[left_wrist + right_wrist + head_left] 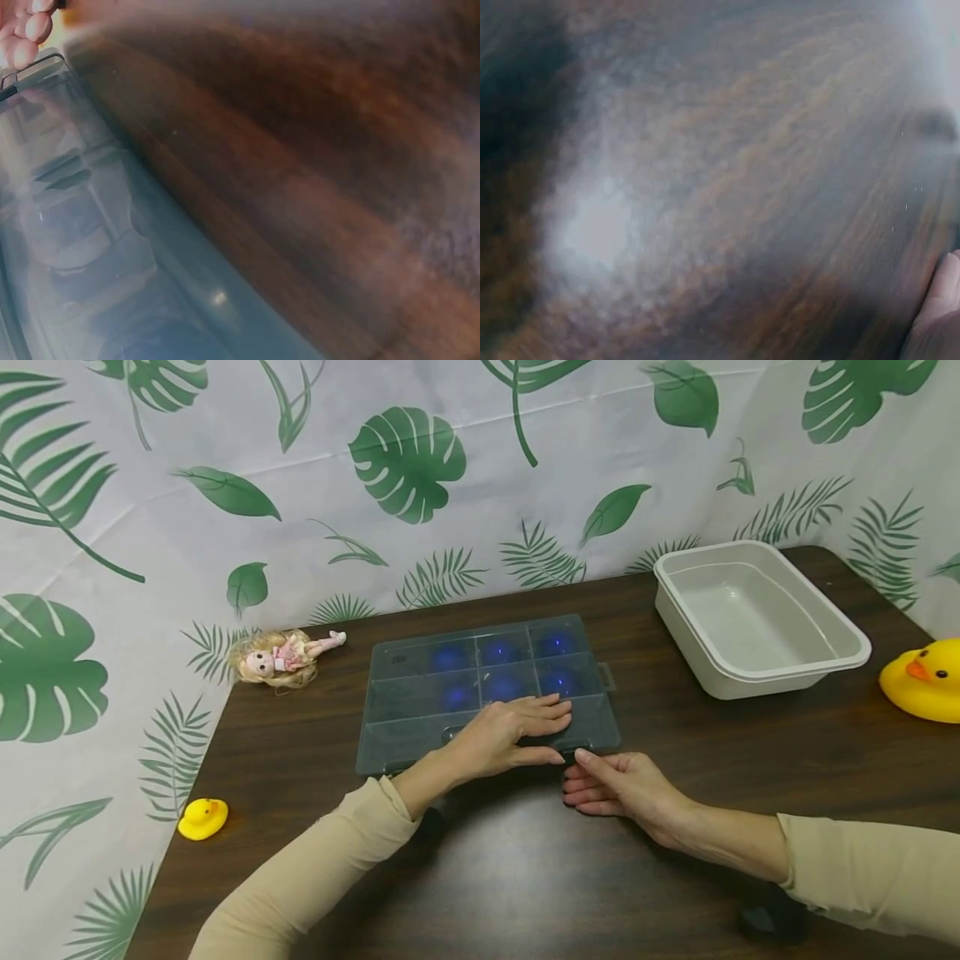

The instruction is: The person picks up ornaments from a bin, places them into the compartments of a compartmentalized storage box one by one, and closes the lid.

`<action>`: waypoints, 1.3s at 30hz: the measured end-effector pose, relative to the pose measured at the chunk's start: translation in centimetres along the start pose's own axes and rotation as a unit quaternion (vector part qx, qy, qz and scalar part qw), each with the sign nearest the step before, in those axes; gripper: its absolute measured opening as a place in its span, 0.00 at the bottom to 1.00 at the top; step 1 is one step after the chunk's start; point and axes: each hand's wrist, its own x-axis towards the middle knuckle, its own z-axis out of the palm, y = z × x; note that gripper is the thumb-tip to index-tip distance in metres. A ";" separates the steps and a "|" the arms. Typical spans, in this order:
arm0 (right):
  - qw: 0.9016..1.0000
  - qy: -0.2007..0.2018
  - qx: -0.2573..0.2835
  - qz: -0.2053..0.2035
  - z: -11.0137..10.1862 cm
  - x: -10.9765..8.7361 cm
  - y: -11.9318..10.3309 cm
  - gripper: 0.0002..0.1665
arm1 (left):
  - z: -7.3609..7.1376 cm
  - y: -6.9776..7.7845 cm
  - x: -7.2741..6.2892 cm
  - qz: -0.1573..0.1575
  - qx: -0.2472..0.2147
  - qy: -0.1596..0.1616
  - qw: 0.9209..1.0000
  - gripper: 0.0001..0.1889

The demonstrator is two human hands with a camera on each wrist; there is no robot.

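Note:
A flat, translucent grey compartment box (pixel 405 739) lies on the dark wood table, its lid lowered. Through the lid show several round blue shapes (pixel 557 643) in the right-hand compartments. My left hand (pixel 510 731) rests on the front part of the lid with straight fingers spread to the right. At the front right edge, the thumb of my right hand (pixel 637 789) touches the latch (pixel 577 751); its other fingers are loosely bent in front of the box. The left wrist view shows the clear lid (pixel 90 232) up close. In the right wrist view only part of a hand appears at the lower right.
A pale grey plastic basin (pixel 738 685) stands at the back right, beside a large yellow rubber duck (pixel 926 685). To the left lie a blonde doll (pixel 285 656) and a small rubber duck (pixel 202 819). A leaf-patterned cloth (pixel 300 510) hangs behind the table.

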 end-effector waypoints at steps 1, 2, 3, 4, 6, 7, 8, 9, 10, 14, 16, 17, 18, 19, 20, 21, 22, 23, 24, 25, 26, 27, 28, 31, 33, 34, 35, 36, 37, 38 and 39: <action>1.000 -0.001 -0.003 0.002 0.1 0.1 0.0 0.35 | 0.0 0.0 -0.1 -0.003 -0.001 0.000 1.000 0.26; 1.000 -0.003 -0.005 0.003 0.2 0.2 -0.1 0.35 | -0.1 -0.1 -0.2 -0.007 -0.003 0.000 1.000 0.26; 1.000 -0.005 -0.004 0.006 0.2 0.2 -0.1 0.35 | -0.1 -0.1 -0.4 -0.010 -0.004 0.000 1.000 0.26; 1.000 -0.007 -0.001 0.010 0.3 0.3 -0.1 0.36 | -0.1 -0.1 -0.5 -0.012 -0.006 -0.001 1.000 0.26; 1.000 -0.012 0.003 0.018 0.3 0.3 0.0 0.36 | 0.0 -0.1 -0.6 -0.013 -0.010 -0.007 1.000 0.27; 1.000 -0.014 0.004 0.021 0.2 0.3 0.1 0.36 | 0.1 -0.2 -0.6 -0.012 -0.012 -0.012 1.000 0.27; 1.000 -0.017 0.005 0.023 0.2 0.2 0.2 0.35 | 0.1 -0.2 -0.6 -0.009 -0.012 -0.017 1.000 0.27; 1.000 -0.021 0.005 0.023 0.1 0.1 0.3 0.35 | 0.2 -0.1 -0.6 -0.006 -0.013 -0.022 1.000 0.28; 0.999 -0.024 0.003 0.022 0.0 0.0 0.4 0.34 | 0.1 -0.1 -0.6 -0.004 -0.015 -0.028 1.000 0.28; 0.999 -0.040 -0.010 0.007 -0.2 -0.4 0.8 0.32 | -1.1 -0.5 -1.5 -0.007 -0.017 -0.024 1.000 0.31; 0.999 -0.043 -0.014 -0.002 -0.2 -0.5 1.0 0.31 | -2.4 -1.0 -2.8 -0.019 -0.024 -0.011 0.999 0.31; 0.999 -0.043 -0.017 -0.006 -0.1 -0.5 1.0 0.30 | -3.2 -1.3 -3.7 -0.029 -0.026 -0.004 0.999 0.31; 0.999 -0.042 -0.020 -0.010 0.0 -0.5 1.0 0.30 | -4.0 -1.7 -4.8 -0.040 -0.027 0.003 0.999 0.31; 0.999 -0.043 -0.021 -0.014 0.1 -0.5 1.0 0.29 | -4.7 -2.1 -6.0 -0.055 -0.028 0.010 0.998 0.31; 0.998 -0.046 -0.024 -0.021 0.3 -0.5 0.9 0.28 | -5.4 -2.5 -7.3 -0.069 -0.028 0.017 0.997 0.31; 0.998 -0.051 -0.026 -0.028 0.5 -0.4 0.8 0.28 | -6.1 -2.8 -8.6 -0.085 -0.028 0.024 0.996 0.31; 0.997 -0.056 -0.028 -0.033 0.8 -0.3 0.6 0.28 | -6.7 -3.1 -10.0 -0.104 -0.029 0.029 0.994 0.31; 0.997 -0.062 -0.031 -0.039 1.1 -0.2 0.5 0.27 | -7.2 -3.3 -11.3 -0.121 -0.029 0.035 0.992 0.31; 0.996 -0.068 -0.034 -0.045 1.5 0.0 0.3 0.27 | -7.6 -3.6 -12.4 -0.134 -0.030 0.043 0.990 0.31; 0.995 -0.073 -0.039 -0.051 2.0 0.1 0.1 0.27 | -7.9 -3.8 -13.4 -0.147 -0.034 0.048 0.987 0.31; 0.995 -0.077 -0.042 -0.056 2.5 0.3 0.0 0.27 | -8.1 -4.0 -14.2 -0.154 -0.040 0.053 0.986 0.31; 0.994 -0.080 -0.045 -0.059 3.1 0.6 -0.2 0.27 | -8.2 -4.2 -14.8 -0.160 -0.045 0.056 0.985 0.31; 0.993 -0.083 -0.048 -0.063 3.7 0.8 -0.3 0.27 | -8.2 -4.4 -15.3 -0.163 -0.052 0.058 0.984 0.31; 0.992 -0.097 -0.047 -0.068 5.9 1.8 -0.3 0.25 | -7.9 -4.9 -15.9 -0.162 -0.070 0.057 0.983 0.30; 0.992 -0.107 -0.038 -0.063 7.4 2.4 -0.1 0.24 | -7.5 -5.3 -16.1 -0.161 -0.077 0.059 0.982 0.29; 0.991 -0.111 -0.033 -0.060 8.2 2.7 0.0 0.24 | -7.4 -5.4 -16.2 -0.161 -0.076 0.060 0.982 0.29; 0.992 -0.114 -0.028 -0.055 8.9 3.1 0.1 0.23 | -7.3 -5.5 -16.3 -0.161 -0.074 0.061 0.982 0.29; 0.992 -0.117 -0.024 -0.050 9.6 3.4 0.1 0.23 | -7.2 -5.6 -16.4 -0.161 -0.072 0.063 0.982 0.29; 0.992 -0.118 -0.020 -0.045 10.3 3.7 0.2 0.22 | -7.2 -5.6 -16.5 -0.161 -0.067 0.065 0.983 0.29; 0.992 -0.117 -0.018 -0.043 10.8 4.1 0.3 0.22 | -7.1 -5.7 -16.5 -0.161 -0.062 0.065 0.983 0.29; 0.992 -0.117 -0.015 -0.041 11.4 4.4 0.4 0.22 | -7.1 -5.7 -16.5 -0.161 -0.058 0.065 0.983 0.29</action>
